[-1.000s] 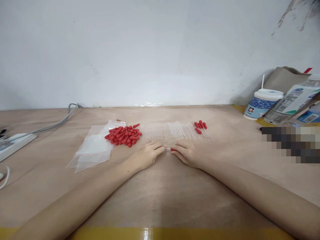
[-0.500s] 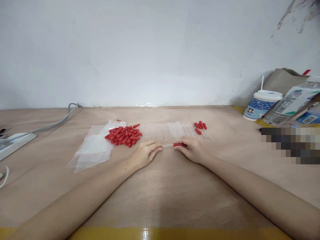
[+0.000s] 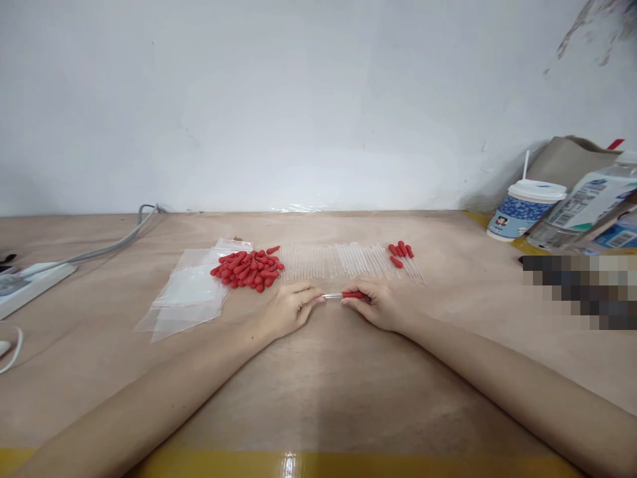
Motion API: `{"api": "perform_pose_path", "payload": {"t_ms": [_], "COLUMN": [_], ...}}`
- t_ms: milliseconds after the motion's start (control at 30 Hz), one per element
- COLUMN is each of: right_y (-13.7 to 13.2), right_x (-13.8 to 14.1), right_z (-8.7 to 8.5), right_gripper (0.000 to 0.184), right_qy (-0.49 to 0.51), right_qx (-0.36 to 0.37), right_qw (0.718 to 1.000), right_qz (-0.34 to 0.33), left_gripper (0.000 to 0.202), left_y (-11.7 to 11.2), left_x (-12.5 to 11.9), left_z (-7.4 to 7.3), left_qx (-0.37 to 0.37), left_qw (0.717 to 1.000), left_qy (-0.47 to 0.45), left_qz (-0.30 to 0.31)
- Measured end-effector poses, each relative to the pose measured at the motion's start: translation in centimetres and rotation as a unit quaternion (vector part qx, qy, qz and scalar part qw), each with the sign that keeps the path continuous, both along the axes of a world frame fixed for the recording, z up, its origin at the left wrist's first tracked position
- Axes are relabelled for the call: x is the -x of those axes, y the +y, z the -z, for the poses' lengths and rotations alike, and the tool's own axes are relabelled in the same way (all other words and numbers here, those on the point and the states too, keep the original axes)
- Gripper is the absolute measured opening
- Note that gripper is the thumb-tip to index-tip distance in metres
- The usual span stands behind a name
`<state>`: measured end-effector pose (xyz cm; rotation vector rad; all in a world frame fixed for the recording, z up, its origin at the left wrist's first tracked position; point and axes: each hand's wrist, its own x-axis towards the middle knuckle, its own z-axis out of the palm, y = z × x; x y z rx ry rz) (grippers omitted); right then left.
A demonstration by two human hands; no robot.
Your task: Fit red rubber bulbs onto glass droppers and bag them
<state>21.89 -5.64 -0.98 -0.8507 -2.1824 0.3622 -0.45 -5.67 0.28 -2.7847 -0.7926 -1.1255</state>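
My left hand (image 3: pixel 287 308) pinches the clear end of a thin glass dropper tube (image 3: pixel 332 295) just above the wooden table (image 3: pixel 318 385). My right hand (image 3: pixel 382 304) pinches the red rubber bulb (image 3: pixel 352 295) on the tube's other end. Behind the hands lies a row of clear tubes (image 3: pixel 336 259). A heap of loose red bulbs (image 3: pixel 246 268) lies left of that row. At the row's right end lie a few droppers with red bulbs on them (image 3: pixel 400 253).
Clear zip bags (image 3: pixel 186 293) lie left of the bulb heap. A white power strip (image 3: pixel 30 284) with a grey cable (image 3: pixel 112 247) sits at the far left. A lidded cup with a straw (image 3: pixel 524 208), a plastic bottle (image 3: pixel 580 206) and a paper bag (image 3: pixel 567 162) stand at the back right.
The hands drew apart along the tube and came slightly back together. The red bulb now shows fully on the tube's right end; before, only its tip showed.
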Motion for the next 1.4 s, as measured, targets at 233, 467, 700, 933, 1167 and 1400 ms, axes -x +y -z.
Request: {"api": "perform_pose_path", "payload": {"t_ms": [233,467,700,933,1167,1400], "right_y": [-0.2,0.3,1.6,7.2,10.0,10.8], "right_x": [0.5,0.5,0.5,-6.5,-11.9,-12.5], "right_z": [-0.1,-1.1,-2.3,-7.7,-4.6,-2.2], "right_gripper": [0.012,0.015,0.035,0.025,0.026,0.017], "right_qy": [0.006,0.056,0.288,0.303,0.001,-0.108], "right_qx": [-0.002,0.022,0.151,0.101,0.090,0.091], "right_qw": [1.000,0.998,0.945,0.918,0.926,0.915], "right_qz": [0.007,-0.028,0.027,0.233,0.366,0.377], "left_gripper": [0.022,0.022,0.036,0.047,0.039,0.033], "left_y": [0.0,0.3,0.1,0.3,0.2,0.0], "left_x": [-0.1,-0.1,-0.2,-0.2,-0.2,-0.3], "left_z": [0.2,0.0,-0.3,0.0,-0.1,-0.4], "left_qx": [-0.009,0.016,0.078,0.139,0.159,0.174], "left_qw": [1.000,1.000,0.996,0.989,0.987,0.984], "left_qy": [-0.001,-0.011,-0.026,-0.017,0.002,0.016], "left_qz": [-0.012,-0.009,-0.018,-0.036,-0.036,-0.043]}}
